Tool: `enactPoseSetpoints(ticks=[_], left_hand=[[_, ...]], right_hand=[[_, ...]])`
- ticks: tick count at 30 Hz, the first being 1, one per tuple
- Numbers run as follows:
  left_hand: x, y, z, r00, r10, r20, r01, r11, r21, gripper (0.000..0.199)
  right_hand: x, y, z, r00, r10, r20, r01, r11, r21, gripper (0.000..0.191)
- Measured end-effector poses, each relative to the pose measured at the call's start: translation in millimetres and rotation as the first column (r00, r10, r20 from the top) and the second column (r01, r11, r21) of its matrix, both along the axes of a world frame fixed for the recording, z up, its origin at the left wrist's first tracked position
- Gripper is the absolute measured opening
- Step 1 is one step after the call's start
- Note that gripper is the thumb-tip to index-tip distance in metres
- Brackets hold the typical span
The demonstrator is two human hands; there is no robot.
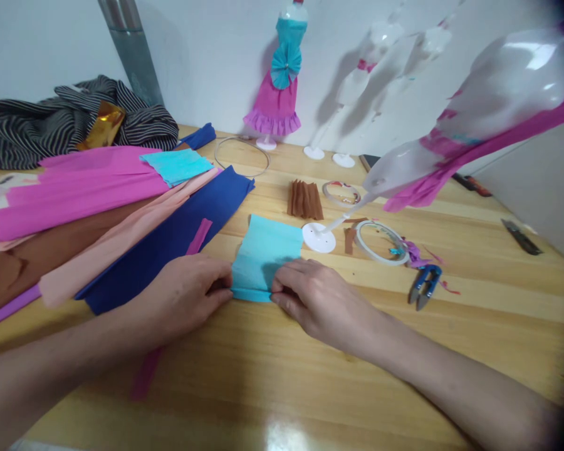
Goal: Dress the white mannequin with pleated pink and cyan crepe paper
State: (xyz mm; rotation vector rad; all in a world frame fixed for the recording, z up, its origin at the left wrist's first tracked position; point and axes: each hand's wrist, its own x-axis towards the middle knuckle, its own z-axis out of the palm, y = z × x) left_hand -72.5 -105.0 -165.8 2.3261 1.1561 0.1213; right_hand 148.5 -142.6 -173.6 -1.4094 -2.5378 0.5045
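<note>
A light blue piece of crepe paper [275, 247] lies on the wooden table, its near edge folded over in a narrow strip. My left hand [195, 285] pinches the left end of that fold between thumb and fingers. At the right end, my right hand [305, 291] grips the same fold, fingers curled. Under my left wrist runs a narrow magenta strip [145, 376], its other end showing beyond the hand. Just past the paper stands the round white base [318, 238] of a tilted mini mannequin [470, 119] with magenta paper around its waist.
Coloured crepe sheets [98, 188] and striped cloth [136, 125] lie left. Blue thread snips [425, 285], a tape roll [381, 243] and a folding knife [521, 237] are at right. Pleated brown paper [304, 199] and a dressed mannequin [286, 69] stand farther back.
</note>
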Motion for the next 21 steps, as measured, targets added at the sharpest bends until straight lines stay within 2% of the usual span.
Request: enactPoseSetpoints(ticks=[3,8,16,21], left_hand=[[0.3,0.3,-0.8,0.999,0.034,-0.016,-0.035,0.999,-0.028,0.011],[-0.9,-0.2,-3.3,0.997,0.073,0.000,-0.073,0.997,-0.024,0.017],[0.9,-2.9,-2.5,0.998,0.063,-0.012,-0.063,0.998,0.023,0.014],[1.8,-5.6,-4.4,0.999,0.012,0.031,-0.014,0.996,0.091,0.011]], right_hand=[[0.3,0.2,-0.3,0.999,-0.031,-0.018,0.030,0.999,-0.031,0.011],[0.3,-1.0,-0.8,0.998,-0.048,-0.049,0.048,0.999,0.003,0.005],[-0.6,-0.2,-1.5,0.999,-0.029,-0.044,0.032,0.998,0.056,0.005],[-2.3,-2.2,-1.9,0.997,-0.017,-0.078,0.024,0.996,0.081,0.010]])
